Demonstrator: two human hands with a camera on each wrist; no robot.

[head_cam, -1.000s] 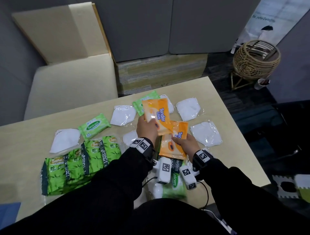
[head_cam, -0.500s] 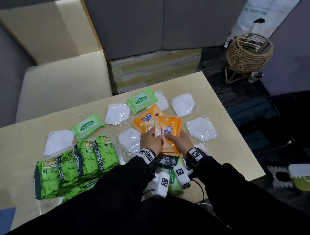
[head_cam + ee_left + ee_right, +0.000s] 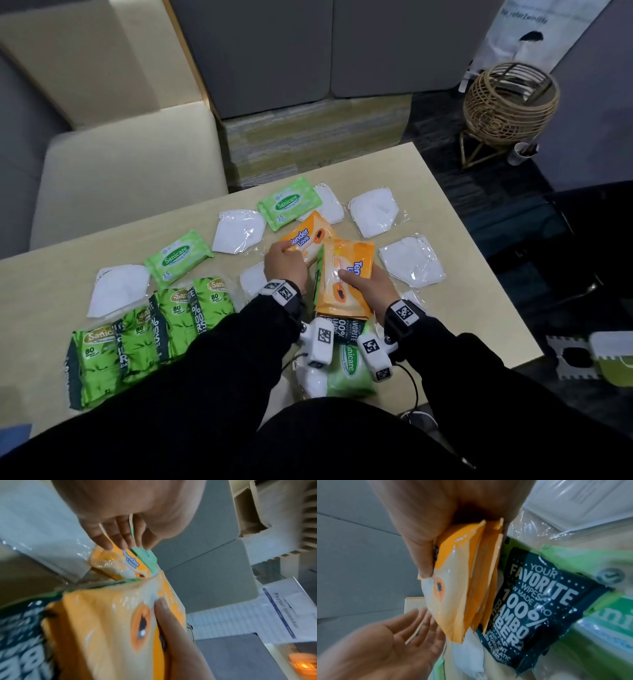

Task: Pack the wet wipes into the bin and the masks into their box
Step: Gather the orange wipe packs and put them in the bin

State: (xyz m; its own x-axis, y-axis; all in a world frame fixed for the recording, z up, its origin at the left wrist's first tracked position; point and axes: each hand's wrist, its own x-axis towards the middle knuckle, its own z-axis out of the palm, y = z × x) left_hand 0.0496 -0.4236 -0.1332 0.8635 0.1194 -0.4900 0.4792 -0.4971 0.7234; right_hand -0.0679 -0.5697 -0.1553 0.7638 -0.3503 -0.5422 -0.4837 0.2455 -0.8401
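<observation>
My right hand [image 3: 359, 284] grips a stack of orange Tender Love wipes packs [image 3: 346, 277], held edge-up over the table; its thumb presses the front pack [image 3: 447, 601]. My left hand [image 3: 286, 248], fingers straight, touches another orange wipes pack [image 3: 306, 234] lying flat just beyond; the left wrist view shows the fingertips [image 3: 106, 545] at that pack's edge [image 3: 118, 566]. Small green Sanicare packs [image 3: 289, 204] [image 3: 178, 258] and several bagged white masks [image 3: 239, 231] [image 3: 411, 262] lie around. A large green multipack [image 3: 144, 335] is at my left.
Another green Sanicare pack with a dark band [image 3: 349, 359] [image 3: 539, 601] lies under my wrists. The beige table [image 3: 445, 192] ends close on the right. A cream seat [image 3: 120, 178] stands behind it, and a rattan basket [image 3: 510, 99] on the floor at far right.
The left hand lowered its raised orange pack onto the right hand's stack, let go, then moved out to the orange pack lying flat. The right hand kept its grip.
</observation>
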